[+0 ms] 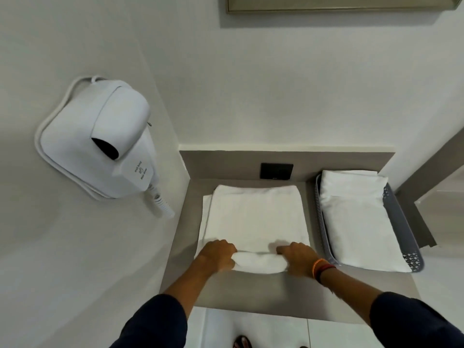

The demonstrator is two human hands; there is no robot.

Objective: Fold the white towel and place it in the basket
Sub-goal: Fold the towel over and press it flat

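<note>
A white towel [254, 217] lies spread flat on the grey counter [263, 292], folded into a rectangle. Its near edge is rolled up into a thick bundle. My left hand [217, 256] grips the left end of that roll, and my right hand [298, 257] grips the right end; the right wrist wears orange and dark bands. To the right stands a grey perforated basket [401, 222] holding a folded white towel [356, 222].
A white wall-mounted hair dryer [100, 139] with a coiled cord hangs on the left wall. A black socket plate [276, 171] sits on the grey backsplash behind the towel. A framed mirror edge [339, 6] shows at the top. White floor tiles lie below the counter.
</note>
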